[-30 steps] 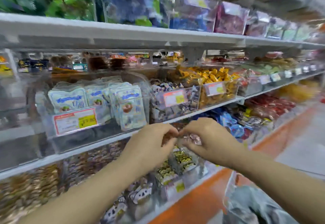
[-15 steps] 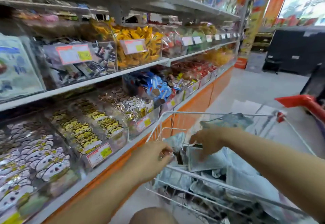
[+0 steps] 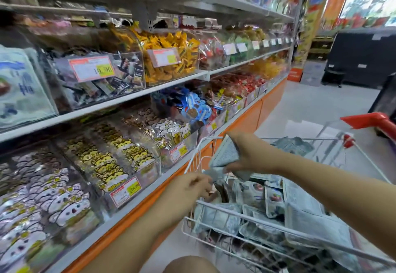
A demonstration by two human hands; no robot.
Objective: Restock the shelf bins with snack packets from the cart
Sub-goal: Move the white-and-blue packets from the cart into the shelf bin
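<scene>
Head view, from near to far: at the bottom edge is my bare knee (image 3: pixel 188 265), and both my forearms reach forward over the near corner of the white wire cart (image 3: pixel 216 207). My left hand (image 3: pixel 190 187) is at the cart's left rim. Its fingers are curled, and the fingertips pinch the lower corner of a grey snack packet (image 3: pixel 225 155). My right hand (image 3: pixel 250 157) is a little farther and higher, above the basket. Its fingers and thumb are closed around the right edge of the same packet, so the packet stands almost upright in the air. Whether it is one packet or a few pressed together, I cannot tell. Under the hands, many more grey packets (image 3: pixel 272 200) lie in disorder inside the cart. The red cart handle (image 3: pixel 370 120) is at the far right.

Left of the cart runs the shelf with clear plastic bins. On the lowest shelf, the nearest bin (image 3: pixel 42 197) holds white cartoon packets. The next bin (image 3: pixel 111 161) holds yellow cat-face packets, with a price label (image 3: pixel 125 191) on its front. Farther along is a bin of blue round sweets (image 3: pixel 192 107). On the shelf above stand a bin of dark packets (image 3: pixel 102 80) and a bin of yellow packets (image 3: pixel 171 58). Beyond, the pale floor (image 3: pixel 310 105) goes on down the aisle.
</scene>
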